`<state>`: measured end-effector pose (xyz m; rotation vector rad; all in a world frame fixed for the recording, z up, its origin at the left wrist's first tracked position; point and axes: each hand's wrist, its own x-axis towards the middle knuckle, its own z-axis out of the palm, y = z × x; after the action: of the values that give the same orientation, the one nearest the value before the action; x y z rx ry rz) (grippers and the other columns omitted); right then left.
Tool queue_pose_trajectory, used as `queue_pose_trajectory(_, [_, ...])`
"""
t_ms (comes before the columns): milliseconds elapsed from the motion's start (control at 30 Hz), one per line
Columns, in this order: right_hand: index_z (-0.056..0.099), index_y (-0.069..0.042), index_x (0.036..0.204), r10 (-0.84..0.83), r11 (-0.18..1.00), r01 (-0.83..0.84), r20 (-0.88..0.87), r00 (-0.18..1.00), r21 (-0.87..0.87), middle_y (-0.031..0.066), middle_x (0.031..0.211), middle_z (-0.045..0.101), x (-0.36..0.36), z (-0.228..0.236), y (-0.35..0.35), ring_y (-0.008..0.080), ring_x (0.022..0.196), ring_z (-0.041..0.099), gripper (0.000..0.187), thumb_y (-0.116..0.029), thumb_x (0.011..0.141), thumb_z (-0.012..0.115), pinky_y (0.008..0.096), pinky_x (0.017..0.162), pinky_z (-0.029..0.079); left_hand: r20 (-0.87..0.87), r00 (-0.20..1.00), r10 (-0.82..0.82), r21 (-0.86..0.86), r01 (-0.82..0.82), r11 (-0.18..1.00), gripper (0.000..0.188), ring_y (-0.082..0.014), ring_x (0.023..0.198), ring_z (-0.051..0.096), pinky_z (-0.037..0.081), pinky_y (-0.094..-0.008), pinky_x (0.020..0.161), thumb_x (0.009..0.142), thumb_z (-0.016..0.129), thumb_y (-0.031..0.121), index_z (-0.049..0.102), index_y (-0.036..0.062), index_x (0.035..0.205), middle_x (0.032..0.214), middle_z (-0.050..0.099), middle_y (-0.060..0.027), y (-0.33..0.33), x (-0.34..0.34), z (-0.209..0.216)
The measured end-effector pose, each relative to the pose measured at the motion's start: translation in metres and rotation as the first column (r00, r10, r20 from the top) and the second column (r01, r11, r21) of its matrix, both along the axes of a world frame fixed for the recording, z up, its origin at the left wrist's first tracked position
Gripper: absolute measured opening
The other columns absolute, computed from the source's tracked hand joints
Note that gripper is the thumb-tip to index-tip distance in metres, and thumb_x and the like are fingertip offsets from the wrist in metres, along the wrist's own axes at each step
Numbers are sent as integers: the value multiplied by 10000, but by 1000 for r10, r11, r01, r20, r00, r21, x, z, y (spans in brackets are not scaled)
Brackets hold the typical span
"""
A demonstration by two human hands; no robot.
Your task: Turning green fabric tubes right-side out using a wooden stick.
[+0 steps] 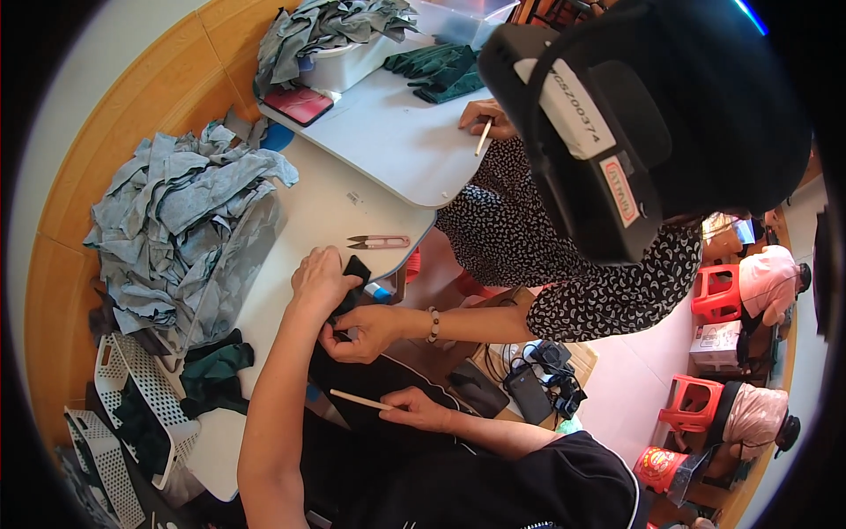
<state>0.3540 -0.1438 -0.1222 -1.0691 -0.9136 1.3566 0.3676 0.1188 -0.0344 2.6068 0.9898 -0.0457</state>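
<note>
My left hand is closed at the table edge, its fingers on a small dark green cloth piece. A co-worker's hand with a bead bracelet pinches the lower part of the same piece. Over my lap, my right hand grips a thin pale wooden stick, which points left. Thread snips with a pinkish handle lie on the table just beyond my left hand. The co-worker's other hand holds a similar short stick near the far table.
Grey cloth pieces are heaped at the left. White perforated baskets and dark green cloth sit nearer. A phone and a white bin rest on the far table. The co-worker's dark headgear looms at upper right.
</note>
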Motion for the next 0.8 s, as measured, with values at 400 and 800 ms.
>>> queue_pose_trajectory(400, [632,-30,852,-113,992,109,-71,991,-58,-40,680,508,32,59,1,23,627,452,140,-150,923,617,211,558,365,547,724,420,-707,130,695,220,-51,666,533,426,-203,604,734,699,-80,585,13,897,722,557,24,-19,-47,50])
queue_pose_trajectory(800, [635,1,1108,-292,939,325,-236,927,116,-2,905,642,15,101,105,7,716,512,239,-78,886,668,156,592,405,605,547,578,-686,-10,728,143,-69,727,596,460,-192,633,814,709,4,696,-30,952,861,651,-23,-77,-126,105])
